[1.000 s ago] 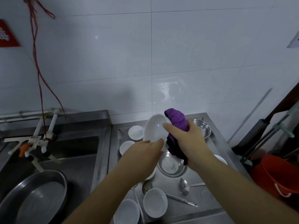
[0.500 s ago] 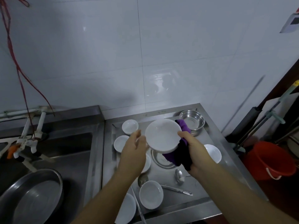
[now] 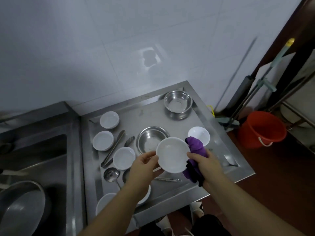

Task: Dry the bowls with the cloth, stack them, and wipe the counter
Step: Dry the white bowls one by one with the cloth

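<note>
Both forearms extend forward, bare. Left hand (image 3: 144, 166) pinches the round white ceramic bowl (image 3: 171, 155) at its rim; right hand (image 3: 207, 163) grips the bunched purple cloth (image 3: 196, 147) against the opposite rim.

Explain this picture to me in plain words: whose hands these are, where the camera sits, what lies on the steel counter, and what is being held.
There is no machine here. A person wears a camera on the head, so you look down at their own arms. The left hand holds a white bowl by its rim. The right hand grips a purple cloth against the bowl's other side. Below lies a steel counter with more white bowls, such as one at the back, two steel bowls, tongs and a ladle. A sink is to the left, a red bucket on the floor to the right.
</note>
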### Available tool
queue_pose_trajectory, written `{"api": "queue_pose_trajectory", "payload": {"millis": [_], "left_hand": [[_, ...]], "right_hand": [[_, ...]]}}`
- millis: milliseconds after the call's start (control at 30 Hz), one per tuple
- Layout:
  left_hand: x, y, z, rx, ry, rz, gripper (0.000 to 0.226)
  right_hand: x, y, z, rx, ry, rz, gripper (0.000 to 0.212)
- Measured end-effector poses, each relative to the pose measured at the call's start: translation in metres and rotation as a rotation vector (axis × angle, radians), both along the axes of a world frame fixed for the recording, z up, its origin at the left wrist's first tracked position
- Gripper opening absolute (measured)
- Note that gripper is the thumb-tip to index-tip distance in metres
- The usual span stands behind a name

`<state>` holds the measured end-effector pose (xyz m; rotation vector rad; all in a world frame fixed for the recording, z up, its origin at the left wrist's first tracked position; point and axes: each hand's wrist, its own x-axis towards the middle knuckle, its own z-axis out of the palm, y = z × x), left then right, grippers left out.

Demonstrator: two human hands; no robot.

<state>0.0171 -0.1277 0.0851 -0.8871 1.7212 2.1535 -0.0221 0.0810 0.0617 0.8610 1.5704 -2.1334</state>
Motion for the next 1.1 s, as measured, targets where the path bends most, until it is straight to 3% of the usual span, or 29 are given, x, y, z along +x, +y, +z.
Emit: {"api": "queue_pose_trajectory", "payload": {"millis": [267, 400, 567, 900, 1100], "left_hand": [[-0.036, 0.098, -0.042, -0.010, -0.168, -0.079, 0.020], [-0.052, 0.140, -0.067, 0.061, -0.266, -0.061, 0.018], [-0.068, 0.178, -0.106, 0.053, -0.322, -0.102, 0.029], [-0.085, 0.216, -0.186, -0.036, -0.458, -0.080, 0.031], [-0.092, 0.219, -0.202, -0.077, -0.512, -0.062, 0.033]], "right_hand": [[-0.022, 0.092, -0.046, 0.144, -0.130, -0.099, 0.029], [-0.037, 0.136, -0.067, 0.166, -0.208, -0.084, 0.028], [-0.054, 0.173, -0.093, 0.361, -0.238, 0.000, 0.027], [-0.076, 0.194, -0.144, 0.660, -0.227, 0.199, 0.026], [-0.080, 0.194, -0.164, 0.698, -0.209, 0.260, 0.034]]}}
